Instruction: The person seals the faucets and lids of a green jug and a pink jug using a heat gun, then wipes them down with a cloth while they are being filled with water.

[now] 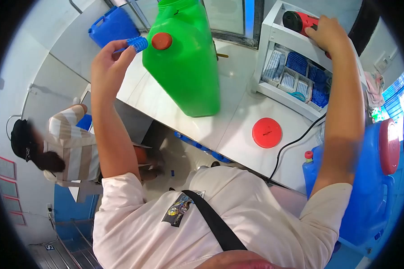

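Note:
My left hand point(110, 65) is raised beside the green jerry can point(184, 62), fingers pinched on a blue shrink seal point(138, 44) with white print. The can stands on the white tiled counter, and a red cap point(161, 41) covers its small spout. On top of the white shelf unit point(280, 96), my right hand point(330, 36) is wrapped over a red and black heat gun point(300, 21); its handle is partly hidden. Below it, baskets hold several stacks of blue and white printed seals point(297, 62).
A round red lid point(267, 132) and a black cord point(296, 145) lie on the counter. At right stands a big blue water container point(368, 179). A blue jerry can point(114, 27) is at the back left. Another person point(72, 139) is at the left.

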Motion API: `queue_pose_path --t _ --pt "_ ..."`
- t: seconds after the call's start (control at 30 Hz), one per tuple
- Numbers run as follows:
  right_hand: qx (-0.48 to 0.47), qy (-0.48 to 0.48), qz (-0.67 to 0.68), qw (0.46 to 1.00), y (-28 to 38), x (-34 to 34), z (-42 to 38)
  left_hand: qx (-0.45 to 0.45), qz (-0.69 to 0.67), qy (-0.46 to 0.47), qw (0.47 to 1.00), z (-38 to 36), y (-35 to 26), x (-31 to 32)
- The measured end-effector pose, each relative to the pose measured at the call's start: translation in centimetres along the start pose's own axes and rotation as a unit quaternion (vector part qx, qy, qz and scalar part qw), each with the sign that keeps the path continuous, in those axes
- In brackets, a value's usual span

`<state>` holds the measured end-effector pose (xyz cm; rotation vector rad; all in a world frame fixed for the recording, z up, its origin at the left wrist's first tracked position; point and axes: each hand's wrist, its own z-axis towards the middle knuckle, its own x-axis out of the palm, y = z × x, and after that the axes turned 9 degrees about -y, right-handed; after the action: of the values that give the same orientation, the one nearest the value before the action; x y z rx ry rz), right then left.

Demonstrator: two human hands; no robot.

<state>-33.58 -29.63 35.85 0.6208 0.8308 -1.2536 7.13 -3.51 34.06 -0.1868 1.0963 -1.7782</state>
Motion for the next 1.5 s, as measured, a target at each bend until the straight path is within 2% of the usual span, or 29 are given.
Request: queue_pose_path --t 0.03,0.07,0.1,0.17,0.2,0.27,0.3,0.37,0.43,0.5,0.57,0.6,0.67,0.7,0.77,0.83,0.87,0.9,0.97,1.0,1.07,1.17,1.2,1.27,1.43,1.5 --pt "-0.021 0.08 -0.013 0.997 -0.6 0.4 1.2 -0.024 0.019 0.042 0.999 0.4 0.0 0.0" --pt "-0.041 0.156 -0.027 0.987 -0.9 0.5 2.4 -0.036 -0.025 0.052 0.998 0.9 0.3 0.1" --pt "-0.043 0.153 -0.027 0.987 -1.5 1.0 2.8 -0.035 -0.025 0.049 0.998 1.1 0.2 0.3" --pt "-0.023 0.136 0.031 0.99 -2.0 2.4 3.3 -0.027 0.023 0.147 0.988 1.4 -0.1 0.4" --pt "-0.024 0.135 0.031 0.99 -2.5 2.8 3.8 -0.027 0.024 0.146 0.989 0.9 -0.9 0.8" --pt "-0.009 0.169 0.106 0.98 -3.6 3.7 4.4 0.071 0.08 0.096 0.99 -0.5 -2.9 2.1" --pt "-0.01 0.168 0.105 0.98 -4.1 3.8 4.6 0.071 0.079 0.095 0.99 -0.6 -3.0 2.4" --pt "0.082 0.107 0.198 0.971 -5.2 4.2 5.3 0.274 0.096 0.034 0.956 -0.6 -2.8 3.2" --pt "0.15 0.061 0.392 0.905 -5.9 2.4 4.2 0.27 0.144 0.039 0.951 -0.8 -3.7 3.2" --pt "0.198 0.044 0.635 0.745 -5.7 0.4 1.2 0.262 0.195 0.048 0.944 -1.2 -4.8 2.6" --pt "0.16 -0.01 0.705 0.691 -4.1 -1.3 -2.9 0.225 0.242 0.081 0.94 -1.2 -6.1 2.2" --pt "0.16 -0.007 0.706 0.69 -3.3 -1.9 -4.7 0.224 0.244 0.082 0.94 -1.1 -6.4 2.0" --pt "0.162 -0.035 0.765 0.623 -1.9 -3.0 -8.1 0.192 0.257 0.153 0.935 -1.1 -6.6 1.8" --pt "0.164 -0.034 0.765 0.622 -1.3 -3.3 -9.7 0.191 0.258 0.154 0.934 -1.2 -6.4 1.7" --pt "0.147 -0.015 0.798 0.584 -0.2 -3.5 -12.7 0.28 0.292 0.156 0.901 -1.7 -5.6 1.7" --pt "0.116 0.0 0.809 0.576 0.7 -3.2 -15.3 0.308 0.31 0.15 0.887 -2.5 -5.3 1.7" --pt "0.133 0.003 0.813 0.566 1.1 -3.0 -16.4 0.337 0.326 0.143 0.872 -2.8 -5.2 1.7" --pt "0.101 -0.013 0.814 0.572 1.3 -2.8 -17.5 0.339 0.325 0.144 0.871 -3.2 -5.0 1.8" --pt "0.112 0.0 0.807 0.58 1.8 -2.9 -19.0 0.403 0.347 0.079 0.843 -3.6 -4.7 2.1" --pt "0.113 -0.002 0.807 0.58 2.0 -2.7 -19.6 0.405 0.346 0.08 0.842 -3.4 -4.7 2.3" --pt "0.103 0.023 0.781 0.616 2.4 -2.3 -20.4 0.31 0.36 0.11 0.873 -3.0 -4.8 2.6" --pt "0.078 0.06 0.774 0.625 2.6 -1.5 -20.8 0.308 0.344 0.071 0.884 -2.2 -4.4 3.2" --pt "0.072 0.061 0.777 0.623 2.7 -1.3 -20.8 0.31 0.343 0.07 0.884 -1.7 -4.1 3.4" --pt "0.07 0.049 0.786 0.612 3.1 -2.0 -20.8 0.401 0.214 0.019 0.89 -0.7 -3.6 3.9" --pt "0.096 0.052 0.792 0.601 3.0 -2.3 -21.2 0.368 0.227 0.096 0.897 -0.1 -4.0 3.6" --pt "0.101 0.021 0.779 0.619 3.1 -2.2 -21.2 0.345 0.249 0.122 0.897 0.0 -4.4 3.4"
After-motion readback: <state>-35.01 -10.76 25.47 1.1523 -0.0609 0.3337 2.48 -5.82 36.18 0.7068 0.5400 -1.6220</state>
